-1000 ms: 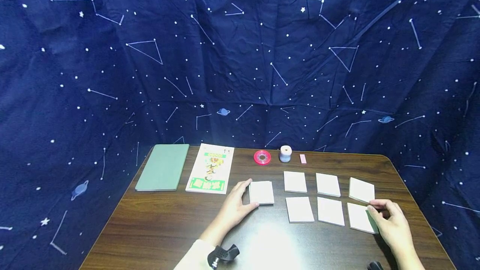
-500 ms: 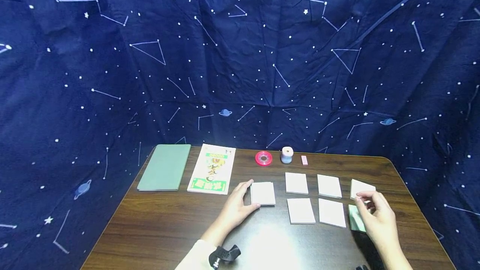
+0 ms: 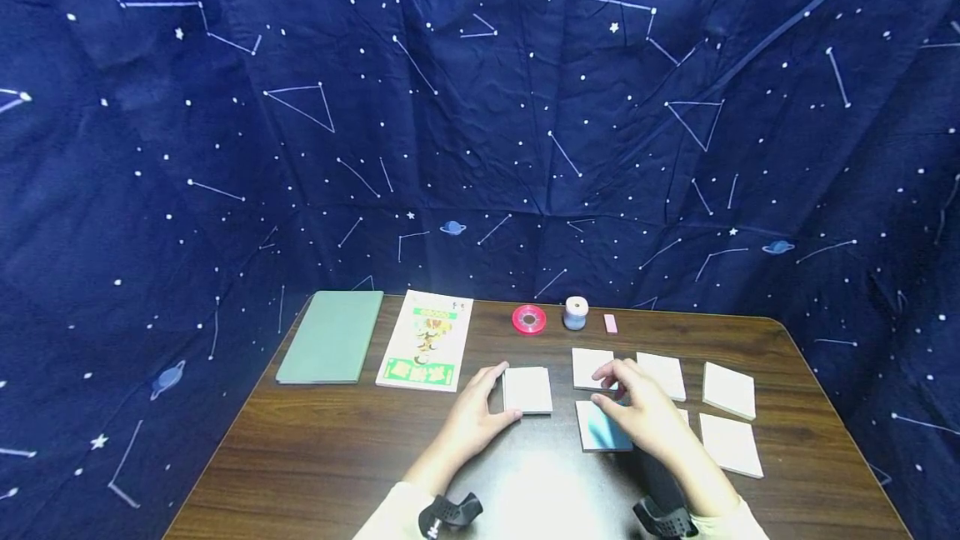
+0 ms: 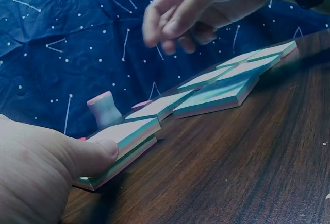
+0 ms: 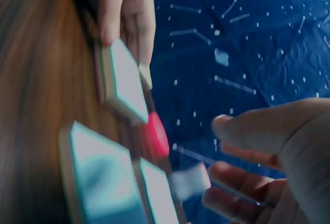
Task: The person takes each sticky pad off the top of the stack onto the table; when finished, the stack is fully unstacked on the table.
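Note:
My left hand (image 3: 472, 419) holds a short stack of white-topped square pads (image 3: 527, 391) by its left side, thumb at the near edge and fingers at the far edge. In the left wrist view the stack (image 4: 126, 144) shows pastel edges and at least two layers. My right hand (image 3: 648, 411) hovers over the front-left loose pad (image 3: 600, 432), which it shades; its fingers are loosely bent with nothing between them. The right wrist view shows that hand (image 5: 278, 157) in the air, apart from the pads. Behind it, a front-middle pad (image 3: 683, 416) is mostly hidden.
More pads, a back-left one (image 3: 588, 363), a back-middle one (image 3: 662, 375), a back-right one (image 3: 729, 390) and a front-right one (image 3: 731, 444), lie in two rows. Farther back are a pink tape ring (image 3: 528, 319), a spool (image 3: 576, 313), a pink block (image 3: 611, 323), a booklet (image 3: 426, 342) and a green notebook (image 3: 330, 336).
My right hand has left the front-right pad and moved left, over the front-left one. My left hand keeps its hold on the stack. The head view has shifted slightly.

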{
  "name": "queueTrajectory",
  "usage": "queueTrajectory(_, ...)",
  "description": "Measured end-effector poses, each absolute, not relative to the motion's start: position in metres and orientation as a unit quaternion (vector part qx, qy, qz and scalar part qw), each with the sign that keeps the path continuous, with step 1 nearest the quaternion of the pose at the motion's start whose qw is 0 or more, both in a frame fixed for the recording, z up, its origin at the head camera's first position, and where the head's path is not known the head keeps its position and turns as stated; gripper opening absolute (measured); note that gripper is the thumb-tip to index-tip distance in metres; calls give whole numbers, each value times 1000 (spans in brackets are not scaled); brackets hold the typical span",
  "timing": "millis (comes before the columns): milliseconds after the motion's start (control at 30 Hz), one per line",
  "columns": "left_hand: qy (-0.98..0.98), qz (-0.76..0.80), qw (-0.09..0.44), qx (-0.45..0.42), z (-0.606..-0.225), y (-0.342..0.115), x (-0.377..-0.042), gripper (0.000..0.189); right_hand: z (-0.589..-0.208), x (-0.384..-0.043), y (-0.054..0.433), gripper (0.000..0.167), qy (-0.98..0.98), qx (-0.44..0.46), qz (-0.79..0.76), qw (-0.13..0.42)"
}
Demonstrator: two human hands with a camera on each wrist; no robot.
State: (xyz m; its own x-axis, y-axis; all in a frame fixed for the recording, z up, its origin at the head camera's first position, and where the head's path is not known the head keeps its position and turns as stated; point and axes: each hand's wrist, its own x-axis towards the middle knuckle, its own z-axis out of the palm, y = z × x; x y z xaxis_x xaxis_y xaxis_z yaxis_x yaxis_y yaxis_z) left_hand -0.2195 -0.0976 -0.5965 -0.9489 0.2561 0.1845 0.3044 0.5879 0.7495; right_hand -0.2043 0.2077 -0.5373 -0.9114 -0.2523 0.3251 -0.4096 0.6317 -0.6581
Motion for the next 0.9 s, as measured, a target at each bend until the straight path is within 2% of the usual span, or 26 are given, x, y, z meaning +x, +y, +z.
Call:
queueTrajectory(167,-888,-421,52,-178,-598,-96,-219,81,-533,-215,175,35,-915,179,353,72)
queueTrajectory(233,-887,-426,44,-175,-597,-96,-218,81,-534,-217,162,38,-919,181,344,67)
queueTrajectory(400,-885,-437,17,-161,-594,-97,-216,82,-546,-217,133,49,-928,194,307,79)
queueTrajectory(467,-886,-433,21,-164,-595,-98,-215,82,-553,-216,126,53,-933,194,291,87)
queueTrajectory(667,-888,-415,61,-189,-597,-100,-216,80,-567,-216,119,61,-939,187,266,110)
queueTrajectory(900,-889,-427,20,-163,-594,-97,-219,83,-575,-219,122,66,-940,185,259,121)
